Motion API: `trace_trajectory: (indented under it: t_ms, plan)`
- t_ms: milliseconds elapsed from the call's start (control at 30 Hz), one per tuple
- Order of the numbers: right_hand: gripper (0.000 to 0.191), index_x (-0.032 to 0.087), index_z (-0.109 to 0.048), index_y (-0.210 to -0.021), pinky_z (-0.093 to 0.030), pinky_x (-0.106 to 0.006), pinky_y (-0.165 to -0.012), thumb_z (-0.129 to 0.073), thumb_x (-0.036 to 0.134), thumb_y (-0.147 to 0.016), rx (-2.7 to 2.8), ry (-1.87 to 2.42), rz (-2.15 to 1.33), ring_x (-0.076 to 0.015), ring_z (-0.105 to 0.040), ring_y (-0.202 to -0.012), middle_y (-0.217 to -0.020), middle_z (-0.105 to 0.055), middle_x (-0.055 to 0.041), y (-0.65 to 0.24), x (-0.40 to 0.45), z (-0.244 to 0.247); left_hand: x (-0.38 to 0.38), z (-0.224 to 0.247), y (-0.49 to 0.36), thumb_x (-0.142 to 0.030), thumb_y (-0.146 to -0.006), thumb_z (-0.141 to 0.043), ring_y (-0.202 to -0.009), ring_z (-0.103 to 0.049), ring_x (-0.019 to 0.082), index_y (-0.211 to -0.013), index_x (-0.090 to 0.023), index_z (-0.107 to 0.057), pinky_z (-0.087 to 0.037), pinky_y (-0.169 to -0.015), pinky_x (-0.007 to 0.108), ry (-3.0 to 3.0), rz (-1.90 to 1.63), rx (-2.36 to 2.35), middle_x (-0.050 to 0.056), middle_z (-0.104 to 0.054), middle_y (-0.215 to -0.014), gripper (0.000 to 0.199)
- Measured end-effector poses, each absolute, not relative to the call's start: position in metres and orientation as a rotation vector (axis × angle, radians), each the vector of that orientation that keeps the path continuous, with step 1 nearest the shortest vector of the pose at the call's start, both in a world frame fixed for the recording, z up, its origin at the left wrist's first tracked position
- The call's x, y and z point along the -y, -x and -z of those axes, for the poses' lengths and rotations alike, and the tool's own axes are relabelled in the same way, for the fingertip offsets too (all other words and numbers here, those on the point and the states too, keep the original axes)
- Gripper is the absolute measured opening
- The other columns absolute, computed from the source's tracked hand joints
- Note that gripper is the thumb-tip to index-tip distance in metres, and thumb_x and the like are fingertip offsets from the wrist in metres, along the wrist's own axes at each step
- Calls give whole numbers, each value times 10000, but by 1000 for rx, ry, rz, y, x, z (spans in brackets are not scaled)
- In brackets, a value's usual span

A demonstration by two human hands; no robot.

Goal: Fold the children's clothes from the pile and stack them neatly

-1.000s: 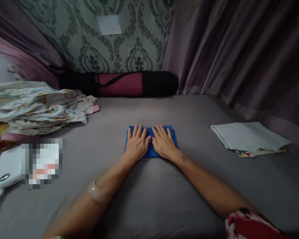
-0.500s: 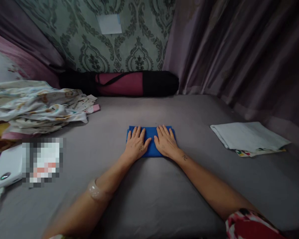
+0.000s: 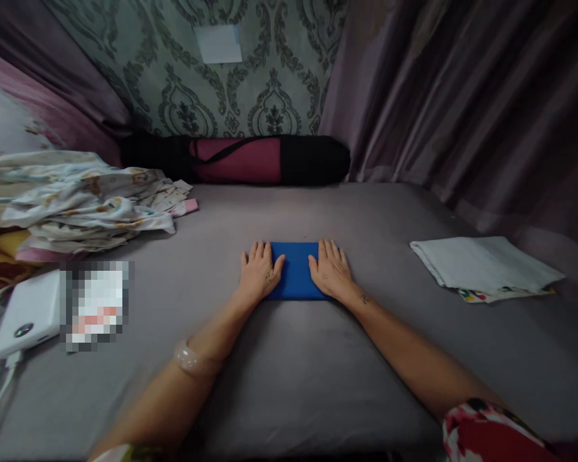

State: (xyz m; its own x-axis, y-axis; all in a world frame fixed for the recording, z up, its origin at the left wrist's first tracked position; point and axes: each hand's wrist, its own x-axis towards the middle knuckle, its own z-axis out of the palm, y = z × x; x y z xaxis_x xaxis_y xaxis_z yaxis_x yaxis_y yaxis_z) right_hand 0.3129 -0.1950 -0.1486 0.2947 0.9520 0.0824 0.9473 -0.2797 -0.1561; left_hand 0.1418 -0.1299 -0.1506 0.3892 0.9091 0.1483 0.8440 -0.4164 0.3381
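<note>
A blue folded cloth (image 3: 295,273) lies flat as a neat rectangle on the grey bed sheet (image 3: 289,359), in the middle of the head view. My left hand (image 3: 260,273) rests palm down over its left edge, fingers stretched out and pointing away from me. Over the right edge lies my right hand (image 3: 332,269), also flat, with the thumb turned inward. Between the two thumbs the cloth's smooth top shows. Both hands hide its side edges.
A folded pale cloth (image 3: 486,264) lies at the right. To the left are a white power bank (image 3: 31,311) with a cable, a blurred-out item (image 3: 101,305) and a heap of patterned fabric (image 3: 96,199). A black and maroon long bag (image 3: 250,160) lines the wall.
My hands have slid apart, from the cloth's top out to its left and right edges, so more blue shows between them. The view has shifted slightly.
</note>
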Motion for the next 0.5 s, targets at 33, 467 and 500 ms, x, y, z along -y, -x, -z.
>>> trace_trajectory:
  t_ms: [33, 467, 500]
  plan:
    - [648, -28, -312, -1485, -196, -494, -1174, -249, 385, -990, 1783, 2385, -58, -324, -257, -1441, -1545, -319, -202, -314, 195, 146, 127, 148, -141, -454, -980, -289, -1399, -366, 332, -1356, -122, -506, -240, -1141, 557, -2364, -529, -1558, 188, -480, -1453, 547]
    - [661, 15, -347, -1487, -142, -463, -1201, -172, 417, -993, 1989, 2270, -103, -286, -206, -1466, -1569, -285, -160, -316, 191, 145, 99, 137, -119, -410, -970, -260, -1180, -577, 287, -976, -163, -658, -410, -1034, 430, -1553, -1066, -1440, 164, -683, -1104, 469]
    - [667, 12, -347, -1486, -145, -470, -1199, -170, 423, -993, 1985, 2279, -117, -290, -210, -1465, -1565, -292, -168, -313, 190, 143, 99, 137, -118, -409, -969, -262, -1179, -579, 286, -989, -154, -660, -411, -1034, 425, -1524, -1073, -1437, 170, -681, -1118, 473]
